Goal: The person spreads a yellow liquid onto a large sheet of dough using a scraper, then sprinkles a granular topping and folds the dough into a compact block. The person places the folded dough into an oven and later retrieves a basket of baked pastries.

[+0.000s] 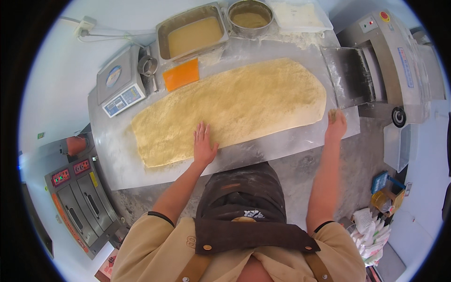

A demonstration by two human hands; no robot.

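Observation:
A long sheet of rolled-out dough [235, 108] lies across the metal table, its top coated with a tan-yellow, powdery-looking layer. The strip along its near right edge looks paler. My left hand [204, 145] rests flat on the near edge of the dough, fingers stretched out and a little apart. Just off the right end of the sheet, my right hand [336, 127] is closed over the table's near right edge. Something tan shows at its top, too blurred to name.
An orange scraper sheet [181, 74], a strainer [149, 66] and a scale [121, 82] lie at the far left. Behind the dough stand a metal tray [164, 44], a round bowl [250, 33] and a white tub [300, 28]. A roller machine [394, 66] adjoins the right; an oven [84, 202] stands lower left.

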